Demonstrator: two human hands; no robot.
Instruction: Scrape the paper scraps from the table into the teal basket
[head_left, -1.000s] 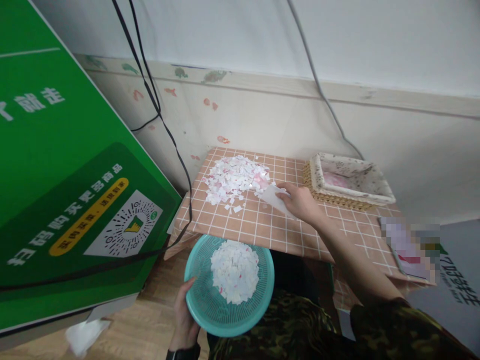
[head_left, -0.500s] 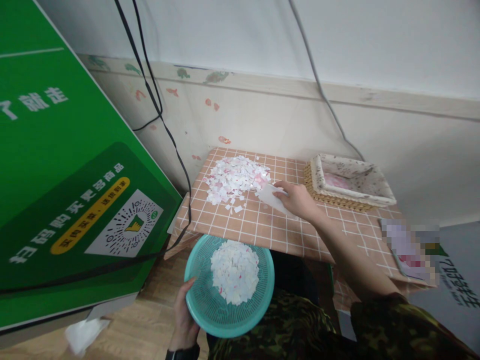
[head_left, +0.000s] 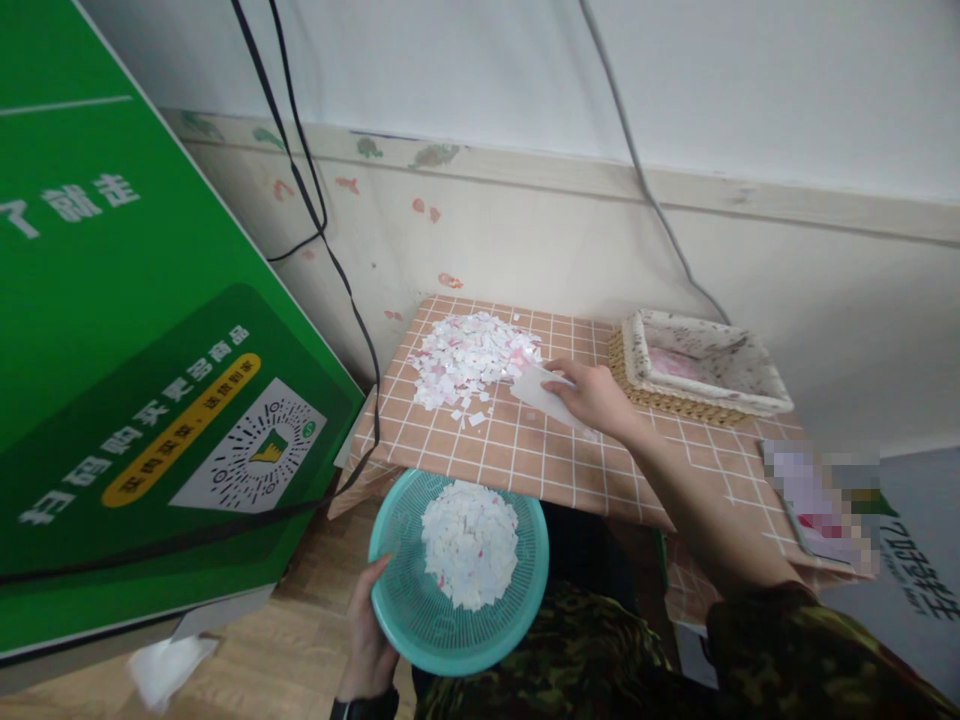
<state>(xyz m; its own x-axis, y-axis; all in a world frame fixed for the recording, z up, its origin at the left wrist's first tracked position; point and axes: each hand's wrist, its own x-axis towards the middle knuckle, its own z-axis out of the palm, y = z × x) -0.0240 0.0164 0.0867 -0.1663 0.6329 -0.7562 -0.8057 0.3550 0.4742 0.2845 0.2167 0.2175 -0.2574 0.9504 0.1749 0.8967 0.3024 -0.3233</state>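
Observation:
A teal plastic colander (head_left: 459,645) is held below the table's front edge by my left hand (head_left: 371,620), thumb over the rim and the other fingers mostly hidden underneath. Inside it lies a heap of small white paper scraps (head_left: 470,545) with a few pink bits. Over the table, my right hand (head_left: 589,393) pinches a flat white card (head_left: 546,392). The card's far edge is at the right side of a wide pile of white and pinkish paper scraps (head_left: 469,355). Several loose scraps lie just in front of that pile.
A brown checked cloth covers the table (head_left: 525,460). A cloth-lined wicker basket (head_left: 697,370) with something pink inside stands at the back right. Black cables (head_left: 356,310) hang in front of a green sign (head_left: 150,300) on the left. A blurred flat item (head_left: 810,505) lies at the right.
The right hand and card have shifted very slightly left along the table. The colander and the scrap pile look unchanged.

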